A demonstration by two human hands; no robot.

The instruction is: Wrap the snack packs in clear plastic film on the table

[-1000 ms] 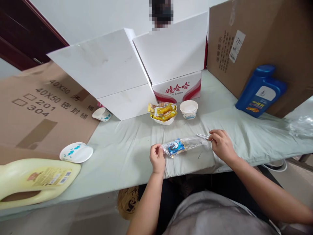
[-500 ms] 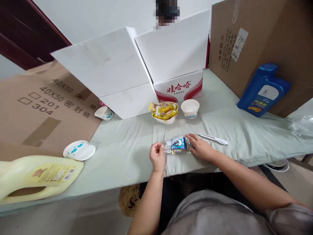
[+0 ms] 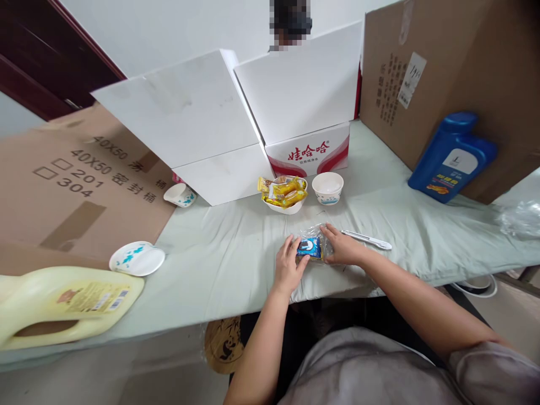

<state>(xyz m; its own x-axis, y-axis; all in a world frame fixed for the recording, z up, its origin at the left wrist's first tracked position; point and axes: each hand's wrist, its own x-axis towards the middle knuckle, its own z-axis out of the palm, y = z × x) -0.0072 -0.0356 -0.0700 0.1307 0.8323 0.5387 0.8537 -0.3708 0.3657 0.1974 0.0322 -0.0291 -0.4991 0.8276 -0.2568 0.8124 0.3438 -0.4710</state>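
Note:
A small blue snack packet (image 3: 310,246) in crinkled clear plastic wrapping (image 3: 313,231) lies near the table's front edge. My left hand (image 3: 290,266) has its thumb and fingers around the packet's left end. From the other side, my right hand (image 3: 342,246) holds the right end of the wrapping between thumb and fingers. A white-handled utility knife (image 3: 367,239) lies just beyond my right hand. Behind the packet stand a paper bowl (image 3: 287,209) full of yellow-wrapped snacks (image 3: 284,190) and another paper bowl (image 3: 328,194).
White cartons (image 3: 307,153) stand at the back, with a person's head (image 3: 291,19) above them. Large cardboard boxes (image 3: 97,191) flank the table. A blue bottle (image 3: 451,157) is on the right; a pale yellow jug (image 3: 71,304) and tipped paper bowls (image 3: 141,260) are on the left.
My left hand has let go of the wrapping's left end and moved right, onto the packet itself. My right hand has stayed at nearly the same place.

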